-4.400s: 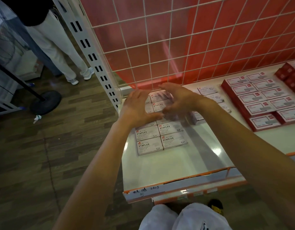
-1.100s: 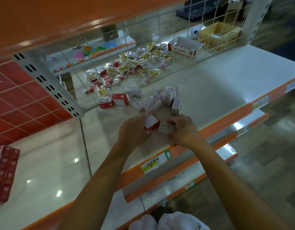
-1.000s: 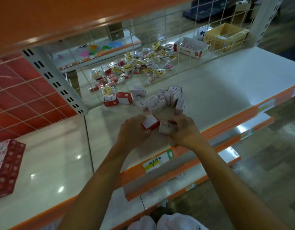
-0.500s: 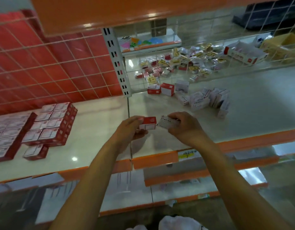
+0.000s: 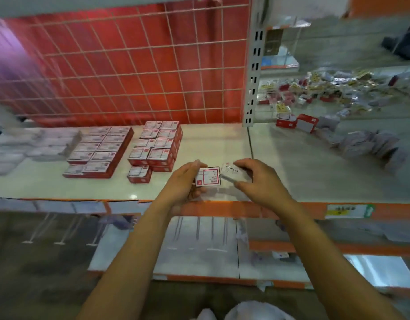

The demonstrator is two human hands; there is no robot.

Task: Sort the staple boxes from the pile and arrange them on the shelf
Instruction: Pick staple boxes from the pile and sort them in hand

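Both hands hover over the near edge of the shelf (image 5: 211, 139), a pale surface with an orange front strip. The left hand (image 5: 185, 179) grips a red staple box (image 5: 208, 177), fingers curled round its left end, with the white label turned up toward the camera. Just to its right, the right hand (image 5: 261, 181) pinches a white staple box (image 5: 233, 174) marked STAPLES between thumb and fingers, tilted so one corner points at the red one; the two boxes are almost touching. To the left on the shelf, red boxes lie sorted in neat blocks: a nearer block (image 5: 157, 146) two boxes wide, with a single red box (image 5: 139, 173) at its near left corner, and a second block (image 5: 100, 151) further left. Beyond that, at the far left, is a set of pale boxes (image 5: 26, 146), too blurred to read. To the right, past the slotted upright (image 5: 253, 72), the unsorted pile (image 5: 370, 144) of pale boxes lies loose and jumbled, and two stray red boxes (image 5: 296, 122) sit close to the back. A red panel with a white wire grid (image 5: 130, 72) backs the left section. A yellow-green price tag (image 5: 347, 211) is fixed to the orange strip on the right, and a lower shelf (image 5: 199, 245) shows beneath the forearms.
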